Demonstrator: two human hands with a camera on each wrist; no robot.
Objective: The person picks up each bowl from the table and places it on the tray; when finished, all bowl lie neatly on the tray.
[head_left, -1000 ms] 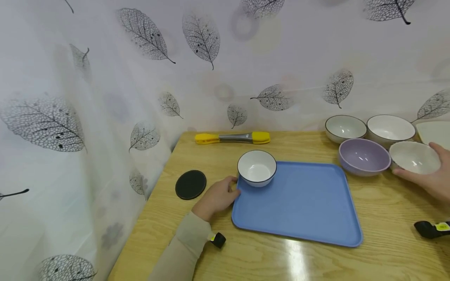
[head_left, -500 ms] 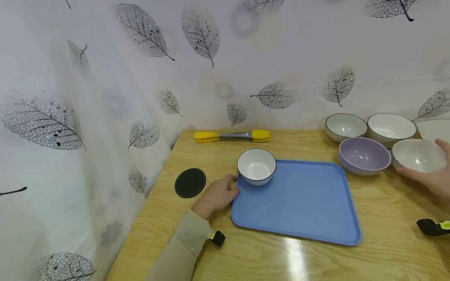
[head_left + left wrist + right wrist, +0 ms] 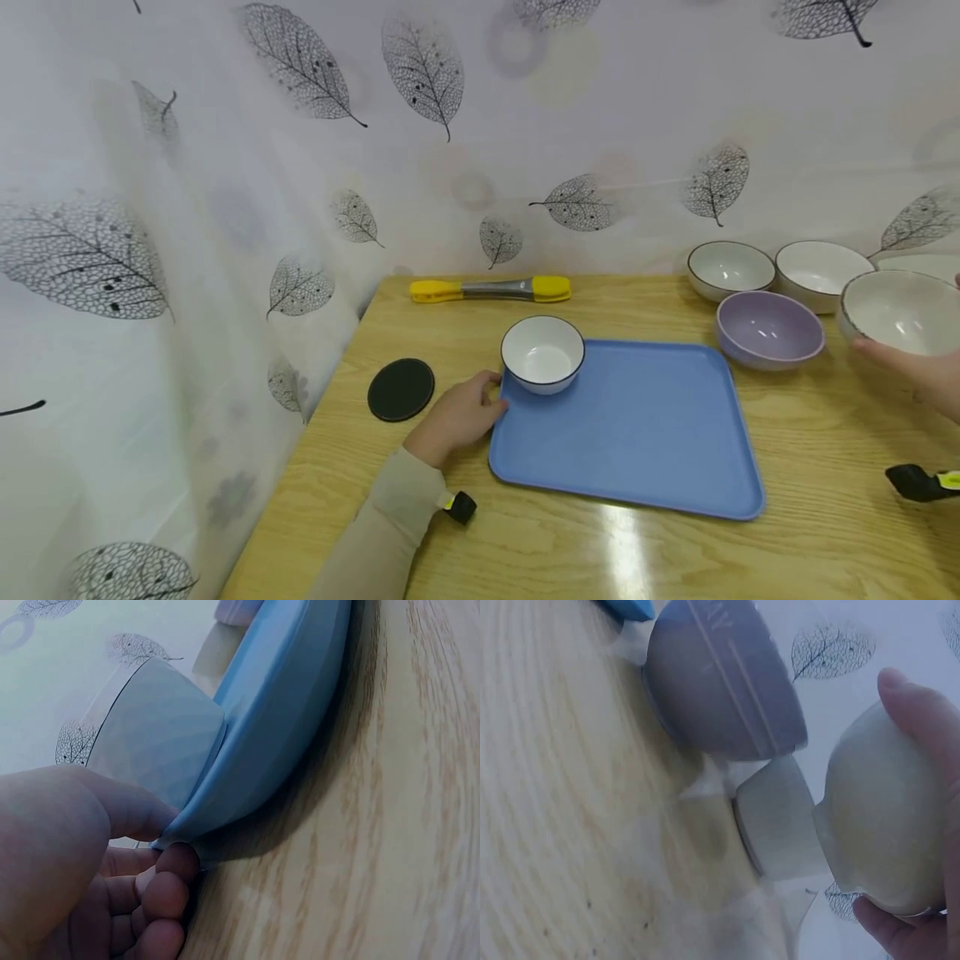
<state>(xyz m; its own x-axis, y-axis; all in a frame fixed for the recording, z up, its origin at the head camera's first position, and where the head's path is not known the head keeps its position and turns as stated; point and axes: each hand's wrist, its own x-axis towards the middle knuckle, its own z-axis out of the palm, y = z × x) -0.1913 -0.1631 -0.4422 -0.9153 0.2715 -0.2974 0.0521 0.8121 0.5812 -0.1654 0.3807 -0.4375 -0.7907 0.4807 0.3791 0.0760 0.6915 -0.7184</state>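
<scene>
At the blue tray's left edge my left hand [image 3: 459,417] pinches the rim, thumb above and fingers curled below, as the left wrist view shows. On the tray [image 3: 637,433], in its far left corner, stands a white bowl [image 3: 542,354] with a dark rim. My right hand [image 3: 926,375], partly cut off by the frame edge, grips a cream bowl [image 3: 903,312] with a brown-speckled rim. In the right wrist view this cream bowl [image 3: 885,810] is clear of the table, with thumb and fingers spread round its sides. A purple bowl [image 3: 768,329] stands just left of it.
Behind the purple bowl stand a grey-white bowl [image 3: 729,271] and a larger white bowl [image 3: 821,275]. Yellow-ended tongs [image 3: 491,289] lie along the table's back edge. A round black coaster [image 3: 401,389] lies left of the tray. A leaf-print curtain hangs behind.
My right hand has lifted the cream bowl off the table, up and slightly toward me. The left hand keeps its hold on the tray, which stays in place.
</scene>
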